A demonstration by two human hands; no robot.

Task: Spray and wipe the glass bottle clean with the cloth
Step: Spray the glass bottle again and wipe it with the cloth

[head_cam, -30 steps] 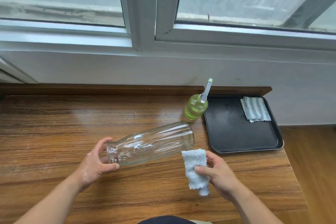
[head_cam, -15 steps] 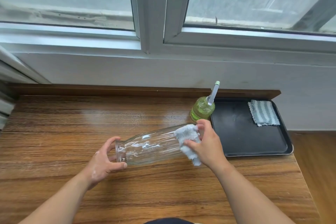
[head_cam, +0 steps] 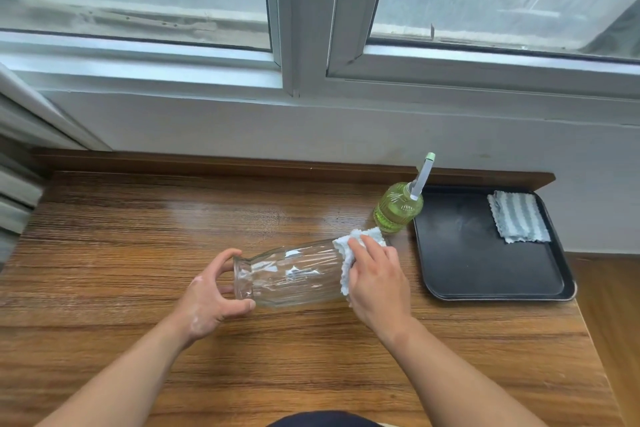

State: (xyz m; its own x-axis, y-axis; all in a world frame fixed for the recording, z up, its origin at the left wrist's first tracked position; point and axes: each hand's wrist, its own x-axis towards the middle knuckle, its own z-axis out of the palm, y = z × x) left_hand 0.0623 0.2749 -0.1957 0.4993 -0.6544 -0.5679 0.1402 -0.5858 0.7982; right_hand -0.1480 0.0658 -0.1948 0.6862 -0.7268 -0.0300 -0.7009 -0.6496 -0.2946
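Note:
A clear ribbed glass bottle (head_cam: 291,274) is held on its side just above the wooden table (head_cam: 138,253), mouth to the left. My left hand (head_cam: 211,295) grips its neck and rim. A small white cloth (head_cam: 346,253) is pressed against the bottle's wide base end under my right hand (head_cam: 375,281), which covers most of it. Behind them stands a green spray bottle (head_cam: 398,210) with a pale nozzle, upright and untouched.
A black tray (head_cam: 485,270) lies at the table's right end, with a folded striped grey cloth (head_cam: 519,217) in its far corner. A white wall and window frames run along the back. The table's right edge drops to the floor.
My right hand brought the white cloth up from the table's front onto the bottle's base end and now lies flat over it. The left hand kept hold of the neck.

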